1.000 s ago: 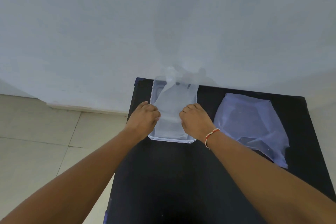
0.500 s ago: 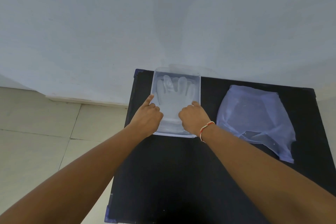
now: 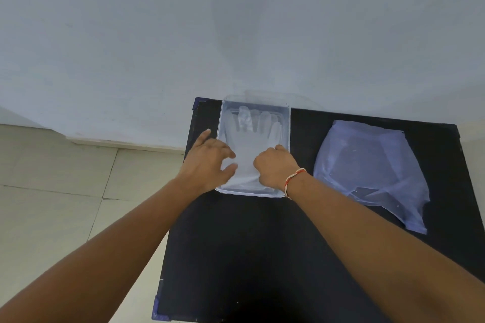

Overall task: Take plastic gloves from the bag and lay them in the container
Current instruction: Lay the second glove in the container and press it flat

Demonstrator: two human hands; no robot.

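Observation:
A clear plastic glove (image 3: 252, 136) lies flat in the clear rectangular container (image 3: 288, 123), fingers pointing toward the wall. My left hand (image 3: 207, 162) hovers over the container's left rim with fingers spread, holding nothing. My right hand (image 3: 275, 168) rests curled on the glove's cuff end near the container's front right; whether it pinches the glove I cannot tell. The bluish translucent plastic bag (image 3: 367, 170) lies flat on the table to the right, apart from both hands.
The black table (image 3: 262, 257) stands against a pale wall (image 3: 236, 21); its left edge drops off to a tiled floor (image 3: 65, 191). A red and white thread is tied around my right wrist.
The glove, raised and draped a second ago, now lies spread flat in the container. My left hand has let go and opened its fingers, shifting slightly left.

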